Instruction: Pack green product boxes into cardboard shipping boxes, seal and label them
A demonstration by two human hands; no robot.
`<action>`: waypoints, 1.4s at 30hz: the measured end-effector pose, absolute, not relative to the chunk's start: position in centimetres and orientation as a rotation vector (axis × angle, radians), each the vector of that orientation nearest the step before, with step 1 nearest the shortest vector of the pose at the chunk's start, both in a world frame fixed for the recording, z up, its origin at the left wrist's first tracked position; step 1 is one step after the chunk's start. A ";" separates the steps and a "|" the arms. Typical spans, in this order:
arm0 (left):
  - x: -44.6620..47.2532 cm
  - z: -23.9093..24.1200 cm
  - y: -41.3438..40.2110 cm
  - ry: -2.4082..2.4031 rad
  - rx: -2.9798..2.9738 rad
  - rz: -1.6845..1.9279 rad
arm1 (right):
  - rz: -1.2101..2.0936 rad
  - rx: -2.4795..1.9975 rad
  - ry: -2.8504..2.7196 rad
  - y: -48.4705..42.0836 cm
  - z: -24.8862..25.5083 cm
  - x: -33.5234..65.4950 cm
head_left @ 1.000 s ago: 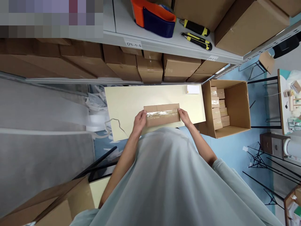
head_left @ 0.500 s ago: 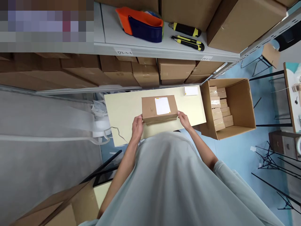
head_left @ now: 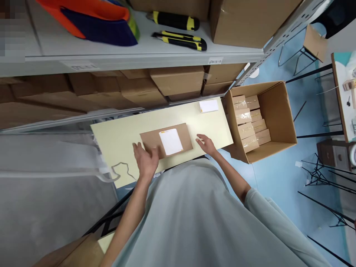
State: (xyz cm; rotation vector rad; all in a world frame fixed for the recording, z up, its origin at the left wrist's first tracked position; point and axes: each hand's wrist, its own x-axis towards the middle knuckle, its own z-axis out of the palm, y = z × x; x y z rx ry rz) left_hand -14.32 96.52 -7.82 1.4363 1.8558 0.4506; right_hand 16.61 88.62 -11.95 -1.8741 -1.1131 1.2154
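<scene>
1. Grey steel shelving (head_left: 144, 59) spans the top of the view. Brown cartons are packed under its board, and an orange-and-blue tape dispenser (head_left: 91, 24) and two yellow-and-black utility knives (head_left: 178, 40) lie on it.
2. The pale yellow table top (head_left: 116, 135) now carries the full weight of the box, which half a second ago was gripped at both ends by the hands.
3. The open carton (head_left: 280, 111) stands just beside the table's right end, with a row of small taped boxes (head_left: 246, 120) along its left wall.
4. The flat cardboard box (head_left: 150, 140) lies in the middle of the table. A second ago its taped seam faced up; it has since been turned over and set down with the labelled face on top.
5. The left hand (head_left: 144, 159) has let go. Its fingers are spread over the box's near left corner, but whether it rests there or hovers cannot be told.
6. The right hand (head_left: 207, 144) is also released. It is loose and empty, just beside the box's right end and clear of it.
7. The white label (head_left: 171, 142) sits near the centre of the box top.
8. A small white pad (head_left: 208, 106) lies at the table's far right corner, well apart from both hands.
</scene>
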 end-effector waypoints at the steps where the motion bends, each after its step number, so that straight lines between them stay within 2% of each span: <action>1: -12.9 -7.2 97.2 1.786 1.535 0.492 | 1.149 -1.886 -1.173 89.2 -11.9 17.9; 6: -3.8 -6.1 101.1 1.451 1.823 0.484 | 0.934 -1.945 -1.405 94.0 -12.0 23.9; 14: 7.6 -9.3 104.2 1.158 1.862 0.382 | 0.968 -1.930 -1.622 103.3 -16.0 27.4; 22: 9.1 -11.9 105.2 1.186 1.809 0.355 | 1.077 -1.931 -1.686 105.6 -20.2 28.1; 30: 9.6 -13.1 105.9 1.195 1.849 0.281 | 1.068 -1.951 -1.708 105.0 -20.0 28.0; 36: 11.5 -13.5 107.3 1.143 1.923 0.221 | 0.925 -1.977 -1.256 105.7 -18.6 28.6; 42: 15.6 -12.8 109.8 1.016 2.201 -0.070 | 0.675 -1.890 -0.741 106.0 -17.2 34.1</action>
